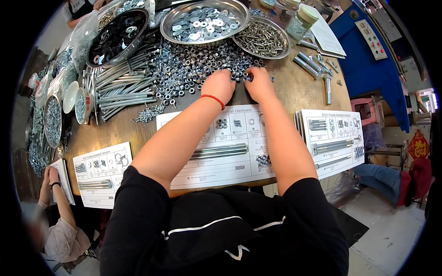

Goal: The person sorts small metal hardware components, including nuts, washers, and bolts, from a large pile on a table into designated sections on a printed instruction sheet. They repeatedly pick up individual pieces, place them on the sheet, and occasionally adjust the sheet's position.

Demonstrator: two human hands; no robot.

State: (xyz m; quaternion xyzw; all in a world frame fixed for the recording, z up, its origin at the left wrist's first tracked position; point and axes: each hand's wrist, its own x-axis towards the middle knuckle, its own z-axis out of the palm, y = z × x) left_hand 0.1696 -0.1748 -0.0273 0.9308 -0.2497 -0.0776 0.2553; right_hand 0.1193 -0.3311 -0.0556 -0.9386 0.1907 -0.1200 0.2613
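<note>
As I watch from afar, my left hand [218, 86] and right hand [260, 85] both curl at the near edge of the uncountable nut pile [186, 66], fingertips too hidden to tell what either pinches. Beyond the pile I count two steel trays [202, 43] and one black bowl [123, 56]; nearer than it, three sheets [221, 154] bearing small printed captions.

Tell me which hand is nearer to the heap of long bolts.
Left. The left hand is at the loose nuts, right of the heap of long bolts; the right hand is farther right, beyond the left one.
</note>
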